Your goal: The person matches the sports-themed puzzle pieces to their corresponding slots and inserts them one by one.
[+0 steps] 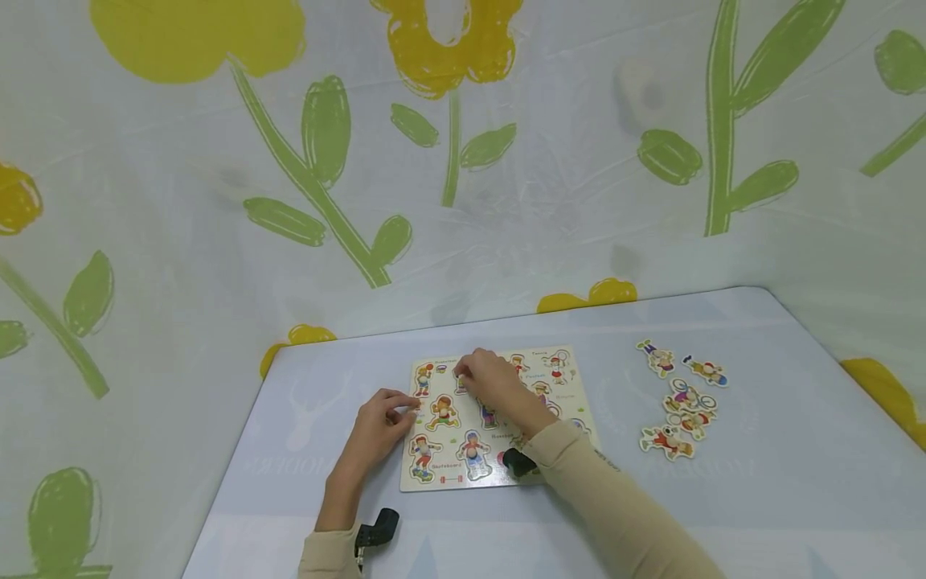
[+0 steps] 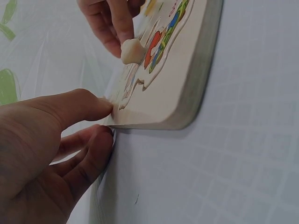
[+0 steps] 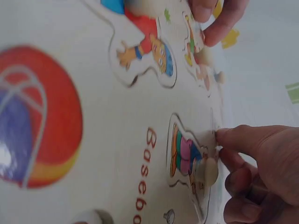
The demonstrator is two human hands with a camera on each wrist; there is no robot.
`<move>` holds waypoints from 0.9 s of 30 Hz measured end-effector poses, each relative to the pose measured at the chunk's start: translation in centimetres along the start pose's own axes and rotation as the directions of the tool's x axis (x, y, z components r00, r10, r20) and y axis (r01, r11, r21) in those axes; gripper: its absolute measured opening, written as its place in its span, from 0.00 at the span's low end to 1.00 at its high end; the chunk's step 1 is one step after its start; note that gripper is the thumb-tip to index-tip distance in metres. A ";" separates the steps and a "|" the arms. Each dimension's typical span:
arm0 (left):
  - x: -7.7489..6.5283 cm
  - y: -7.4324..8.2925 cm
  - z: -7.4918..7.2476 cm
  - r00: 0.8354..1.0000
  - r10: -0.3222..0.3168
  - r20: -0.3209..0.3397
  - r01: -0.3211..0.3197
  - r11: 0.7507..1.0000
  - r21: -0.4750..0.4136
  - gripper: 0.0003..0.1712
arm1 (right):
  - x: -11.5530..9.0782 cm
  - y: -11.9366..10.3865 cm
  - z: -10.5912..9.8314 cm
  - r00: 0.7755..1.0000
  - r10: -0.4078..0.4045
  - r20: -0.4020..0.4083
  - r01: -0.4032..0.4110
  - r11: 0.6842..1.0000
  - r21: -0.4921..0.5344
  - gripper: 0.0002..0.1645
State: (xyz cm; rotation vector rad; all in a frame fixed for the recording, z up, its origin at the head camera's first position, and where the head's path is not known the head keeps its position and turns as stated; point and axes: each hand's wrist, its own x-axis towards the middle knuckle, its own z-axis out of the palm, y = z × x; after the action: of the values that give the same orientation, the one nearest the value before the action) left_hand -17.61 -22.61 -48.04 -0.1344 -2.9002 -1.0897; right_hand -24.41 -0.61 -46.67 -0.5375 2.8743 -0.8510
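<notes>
A wooden peg puzzle board (image 1: pixel 427 480) printed with sports figures lies on the table. My left hand (image 1: pixel 379 422) pinches its left edge; the left wrist view shows the thumb (image 2: pixel 96 108) at the top corner and curled fingers (image 2: pixel 93 151) against the side. My right hand (image 1: pixel 495 386) is over the upper part of the board, its thumb and fingertips pinched at a figure piece (image 1: pixel 460 387) in the top row, mostly covered by the hand. In the right wrist view, a figure piece (image 3: pixel 184 154) with a round knob (image 3: pixel 211 171) sits just before the right fingertips.
Several loose figure pieces lie right of the board, among them a bicycle piece (image 1: pixel 689 396) and a red-and-white one (image 1: pixel 667 442). The pale table (image 1: pixel 289 466) backs onto a flower-printed curtain (image 1: pixel 506 241). A black wrist camera (image 1: pixel 379 528) is strapped at the left cuff.
</notes>
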 end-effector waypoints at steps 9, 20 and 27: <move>0.0 0.0 0.0 1.000 0.011 -0.003 -0.011 1.000 0.003 0.10 | -0.3 -0.6 0.3 0.998 0.039 -0.044 -0.041 0.998 -0.047 0.10; 0.0 -0.1 0.0 1.000 0.004 -0.013 -0.004 1.000 0.003 0.11 | -0.4 0.3 0.2 0.996 0.061 -0.060 -0.061 0.998 0.008 0.14; 0.0 -0.2 0.1 1.000 0.009 -0.007 -0.009 1.000 -0.004 0.10 | -0.9 1.5 -0.1 0.999 0.004 -0.037 -0.004 1.000 -0.008 0.20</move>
State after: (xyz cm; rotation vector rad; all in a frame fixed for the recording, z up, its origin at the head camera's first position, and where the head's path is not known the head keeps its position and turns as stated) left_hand -17.65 -22.67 -48.23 -0.1440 -2.8884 -1.0925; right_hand -24.09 0.98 -47.42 -0.5216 2.9129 -0.8578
